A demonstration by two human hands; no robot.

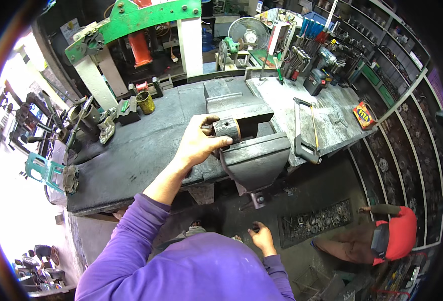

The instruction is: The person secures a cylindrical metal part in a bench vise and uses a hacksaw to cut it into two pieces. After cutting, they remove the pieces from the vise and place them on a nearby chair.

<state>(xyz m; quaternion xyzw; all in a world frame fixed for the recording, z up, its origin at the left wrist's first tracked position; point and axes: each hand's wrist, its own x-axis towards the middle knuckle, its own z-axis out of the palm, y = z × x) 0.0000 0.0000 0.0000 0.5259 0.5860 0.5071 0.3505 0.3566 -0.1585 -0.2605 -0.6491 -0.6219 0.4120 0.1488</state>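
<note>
My left hand (199, 143) reaches over the dark workbench (141, 150) and grips a short, rusty metal cylinder (226, 129) that sits between the jaws of a large black bench vise (254, 155). My right hand (261, 238) is low, below the front of the vise, with its fingers curled around the end of the vise handle (255, 230); the rest of the handle is hidden. Both arms wear purple sleeves.
A hacksaw (305, 131) lies on the grey bench to the right, with an orange box (364, 115) beyond it. A yellow can (145, 102) and metal parts sit at the bench's back left. Another person in red (382, 241) crouches at lower right near shelves.
</note>
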